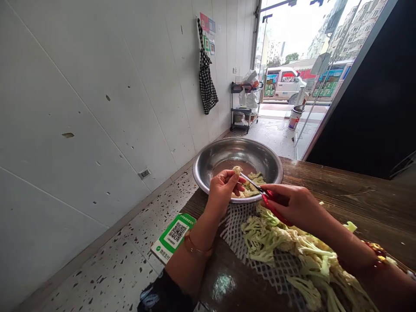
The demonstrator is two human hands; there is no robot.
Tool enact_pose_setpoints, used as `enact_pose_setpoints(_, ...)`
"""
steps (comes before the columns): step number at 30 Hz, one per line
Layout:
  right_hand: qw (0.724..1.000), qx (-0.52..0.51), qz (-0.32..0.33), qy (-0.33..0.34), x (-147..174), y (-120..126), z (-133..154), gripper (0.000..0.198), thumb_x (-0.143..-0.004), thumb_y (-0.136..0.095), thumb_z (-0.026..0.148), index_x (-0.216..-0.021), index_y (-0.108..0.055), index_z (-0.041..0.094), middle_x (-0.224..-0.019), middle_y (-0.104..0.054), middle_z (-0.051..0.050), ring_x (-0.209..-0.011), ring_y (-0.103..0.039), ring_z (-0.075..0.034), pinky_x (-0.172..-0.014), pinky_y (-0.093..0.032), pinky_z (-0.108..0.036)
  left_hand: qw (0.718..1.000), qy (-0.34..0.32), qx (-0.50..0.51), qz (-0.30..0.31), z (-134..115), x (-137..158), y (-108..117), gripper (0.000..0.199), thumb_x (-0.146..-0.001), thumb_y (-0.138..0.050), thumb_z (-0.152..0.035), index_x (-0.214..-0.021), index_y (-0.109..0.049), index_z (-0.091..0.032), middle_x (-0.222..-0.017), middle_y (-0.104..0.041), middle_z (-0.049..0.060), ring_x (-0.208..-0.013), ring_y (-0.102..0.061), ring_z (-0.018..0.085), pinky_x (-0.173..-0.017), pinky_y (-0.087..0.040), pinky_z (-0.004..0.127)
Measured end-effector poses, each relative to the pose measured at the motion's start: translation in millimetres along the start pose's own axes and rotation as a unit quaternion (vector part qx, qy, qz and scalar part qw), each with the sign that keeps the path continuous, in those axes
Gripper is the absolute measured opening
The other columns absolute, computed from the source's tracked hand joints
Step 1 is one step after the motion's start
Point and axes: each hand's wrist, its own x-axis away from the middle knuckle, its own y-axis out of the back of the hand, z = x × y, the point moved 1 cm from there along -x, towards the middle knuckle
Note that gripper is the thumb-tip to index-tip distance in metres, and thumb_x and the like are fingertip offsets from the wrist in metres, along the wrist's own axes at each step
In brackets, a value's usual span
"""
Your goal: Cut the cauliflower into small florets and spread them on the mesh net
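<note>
Over the near side of a wide metal bowl (238,145), my left hand (224,184) pinches a small cauliflower floret (237,170). My right hand (289,201) is wrapped round the red handles of a pair of scissors (264,195). The blades point left and reach to the floret; whether they are parted I cannot make out. Cut cauliflower pieces (255,184) lie in the bowl, partly hidden behind my hands. Below my right forearm, a heap of cauliflower (279,236) rests on white netting (235,229) on the table.
The dark wooden table (383,199) stretches off to the right. At its left edge lies a green QR code sign (177,232). A pale wall (97,130) with a checked apron (207,82) runs along the left. Beyond the bowl stand a cart (245,104) and a bucket (295,118) near the glass door.
</note>
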Motion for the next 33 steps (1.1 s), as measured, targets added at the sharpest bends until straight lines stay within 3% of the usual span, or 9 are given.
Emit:
enact_pose_setpoints(5,0.999,-0.003,-0.022,-0.048,-2,-3,-12,0.04,-0.086,-0.063,0.047,-0.112,-0.077,0.02,-0.066,-0.069,-0.001,-0.057,-0.061,-0.015,-0.053,-0.044,-0.025,1.0,0.011,0.001,-0.005,0,0,1,0.039,-0.076,-0.077,-0.048,-0.084,-0.06,-0.014,-0.074,-0.071,0.006,-0.055,-0.061,0.01,-0.049,-0.043,0.021)
enact_pose_setpoints(13,1.0,-0.015,0.006,-0.022,6,-1,1,0.037,-0.085,-0.064,0.043,-0.112,-0.078,0.021,-0.067,-0.071,-0.001,-0.059,-0.062,-0.015,-0.052,-0.045,-0.025,1.0,0.014,0.006,0.001,-3,2,0,0.037,-0.077,-0.076,-0.046,-0.086,-0.061,-0.013,-0.076,-0.071,0.006,-0.055,-0.061,0.01,-0.05,-0.044,0.021)
enact_pose_setpoints(26,0.999,-0.035,0.007,-0.038,1,-8,-4,0.039,-0.083,-0.065,0.043,-0.113,-0.078,0.021,-0.07,-0.072,-0.002,-0.062,-0.063,-0.016,-0.057,-0.047,-0.026,1.0,0.017,0.004,0.019,-2,3,0,0.037,-0.078,-0.076,-0.047,-0.085,-0.06,-0.014,-0.075,-0.071,0.005,-0.054,-0.06,0.01,-0.049,-0.044,0.022)
enact_pose_setpoints(33,0.98,-0.179,0.033,-0.082,1,-23,-15,0.052,-0.081,-0.069,0.054,-0.114,-0.077,0.015,-0.072,-0.07,-0.004,-0.056,-0.055,-0.013,-0.053,-0.046,-0.027,0.999,0.016,0.012,0.024,-1,2,1,0.036,-0.079,-0.075,-0.045,-0.086,-0.06,-0.014,-0.074,-0.071,0.005,-0.055,-0.06,0.01,-0.05,-0.045,0.022)
